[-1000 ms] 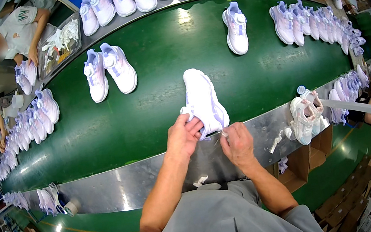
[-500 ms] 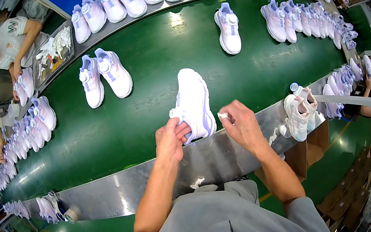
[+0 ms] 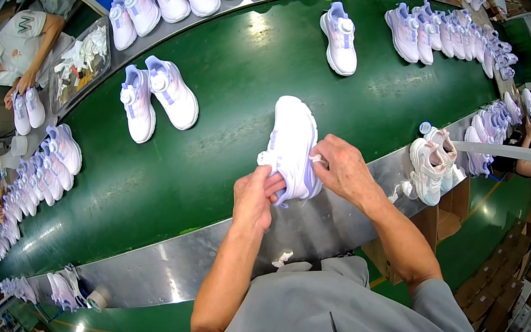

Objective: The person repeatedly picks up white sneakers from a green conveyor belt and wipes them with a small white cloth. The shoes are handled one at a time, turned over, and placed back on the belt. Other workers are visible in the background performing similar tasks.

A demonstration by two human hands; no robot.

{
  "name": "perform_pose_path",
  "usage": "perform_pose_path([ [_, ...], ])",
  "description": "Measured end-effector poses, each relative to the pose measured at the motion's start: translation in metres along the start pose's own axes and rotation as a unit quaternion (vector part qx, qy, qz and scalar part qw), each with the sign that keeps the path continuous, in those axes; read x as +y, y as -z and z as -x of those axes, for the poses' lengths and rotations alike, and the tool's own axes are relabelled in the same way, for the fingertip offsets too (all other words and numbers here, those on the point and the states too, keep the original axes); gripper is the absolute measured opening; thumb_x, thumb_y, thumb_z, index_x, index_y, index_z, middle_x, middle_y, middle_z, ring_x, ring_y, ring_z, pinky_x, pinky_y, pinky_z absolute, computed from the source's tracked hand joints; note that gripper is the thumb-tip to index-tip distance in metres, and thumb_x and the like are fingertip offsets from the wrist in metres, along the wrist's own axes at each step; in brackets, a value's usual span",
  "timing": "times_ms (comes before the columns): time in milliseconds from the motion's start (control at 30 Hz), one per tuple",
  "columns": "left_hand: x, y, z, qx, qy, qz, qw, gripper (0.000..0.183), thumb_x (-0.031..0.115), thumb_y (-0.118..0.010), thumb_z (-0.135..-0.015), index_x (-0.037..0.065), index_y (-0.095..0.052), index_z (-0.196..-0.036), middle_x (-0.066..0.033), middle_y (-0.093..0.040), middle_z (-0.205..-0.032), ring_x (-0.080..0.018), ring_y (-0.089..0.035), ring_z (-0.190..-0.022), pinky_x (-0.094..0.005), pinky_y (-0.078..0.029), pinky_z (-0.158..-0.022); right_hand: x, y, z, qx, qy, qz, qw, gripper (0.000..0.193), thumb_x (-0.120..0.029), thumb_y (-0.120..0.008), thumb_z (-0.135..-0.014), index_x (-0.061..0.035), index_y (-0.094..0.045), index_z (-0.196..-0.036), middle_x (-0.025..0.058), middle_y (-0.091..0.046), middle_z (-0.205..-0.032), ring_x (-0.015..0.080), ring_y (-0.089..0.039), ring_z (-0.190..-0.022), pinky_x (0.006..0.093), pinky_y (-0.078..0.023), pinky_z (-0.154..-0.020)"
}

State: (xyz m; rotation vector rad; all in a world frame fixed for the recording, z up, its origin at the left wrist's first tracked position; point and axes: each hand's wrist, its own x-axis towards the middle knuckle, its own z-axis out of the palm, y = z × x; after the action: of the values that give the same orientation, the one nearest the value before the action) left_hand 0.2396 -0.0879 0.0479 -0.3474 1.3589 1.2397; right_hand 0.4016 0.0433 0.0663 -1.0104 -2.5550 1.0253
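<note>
A white sneaker with lavender trim [image 3: 294, 137] is held toe-away, its side turned up, over the near edge of the green belt. My left hand [image 3: 253, 199] is closed on its heel end, fingers tucked into the opening and thumb by the round dial. Against the sole edge on the shoe's right, my right hand [image 3: 343, 169] pinches a small white wad [image 3: 316, 158], which looks like cloth or tissue. The wad touches or nearly touches the shoe; its exact contact is partly hidden by the fingers.
On the green belt [image 3: 231, 164] stand a sneaker pair [image 3: 175, 93], a single sneaker [image 3: 339, 41] and rows at both ends. More sneakers line the far ledge. A beige pair [image 3: 427, 169] and a tape roll [image 3: 99, 299] sit on the near metal ledge [image 3: 198, 265]. Co-workers stand around.
My right hand has brought the white wad in to the shoe's side, closing the gap. The shoe and my left hand have shifted slightly right. At far left, a co-worker's pair of sneakers has turned more upright.
</note>
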Motion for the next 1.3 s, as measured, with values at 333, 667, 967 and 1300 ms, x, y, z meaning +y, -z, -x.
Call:
perform_pose_path([
  [333,-0.002,0.006,-0.006,0.005,-0.003,0.004,1.000,0.041,0.029,-0.067,-0.091,-0.005,-0.065,-0.114,-0.0148,-0.074,-0.103,-0.0197,-0.071,-0.089,-0.0288,-0.039,-0.063,-0.007,-0.002,0.014,-0.009,0.027,0.038,0.999,0.013,0.000,-0.068,-0.078,-0.0009,-0.065,-0.091,0.0152,-0.058,-0.084,0.0349,-0.062,-0.081,0.0450,-0.051,-0.073],
  [667,0.002,0.005,-0.005,0.019,-0.017,0.036,0.999,0.032,0.025,-0.066,-0.094,-0.003,-0.063,-0.110,-0.0135,-0.073,-0.100,-0.0222,-0.070,-0.087,-0.0307,-0.040,-0.062,-0.015,-0.013,0.032,-0.016,0.018,0.065,0.998,0.017,0.000,-0.070,-0.077,-0.0031,-0.060,-0.090,0.0151,-0.056,-0.089,0.0353,-0.060,-0.087,0.0457,-0.052,-0.074],
  [967,0.000,0.003,-0.013,0.026,-0.003,0.096,0.995,0.035,0.024,-0.063,-0.096,-0.004,-0.060,-0.117,-0.0191,-0.073,-0.111,-0.0258,-0.072,-0.097,-0.0315,-0.039,-0.062,-0.021,-0.038,0.048,0.023,0.028,0.103,0.994,0.021,0.000,-0.071,-0.073,-0.0030,-0.060,-0.091,0.0139,-0.055,-0.088,0.0342,-0.058,-0.085,0.0454,-0.051,-0.071],
  [1300,0.024,-0.003,-0.022,0.042,-0.113,-0.082,0.989,0.035,0.026,-0.065,-0.094,-0.006,-0.062,-0.108,-0.0164,-0.073,-0.099,-0.0250,-0.072,-0.085,-0.0324,-0.043,-0.061,-0.024,-0.056,0.079,-0.021,0.015,0.018,1.000,0.018,-0.006,-0.072,-0.077,-0.0033,-0.058,-0.089,0.0148,-0.056,-0.090,0.0353,-0.059,-0.087,0.0462,-0.051,-0.072],
])
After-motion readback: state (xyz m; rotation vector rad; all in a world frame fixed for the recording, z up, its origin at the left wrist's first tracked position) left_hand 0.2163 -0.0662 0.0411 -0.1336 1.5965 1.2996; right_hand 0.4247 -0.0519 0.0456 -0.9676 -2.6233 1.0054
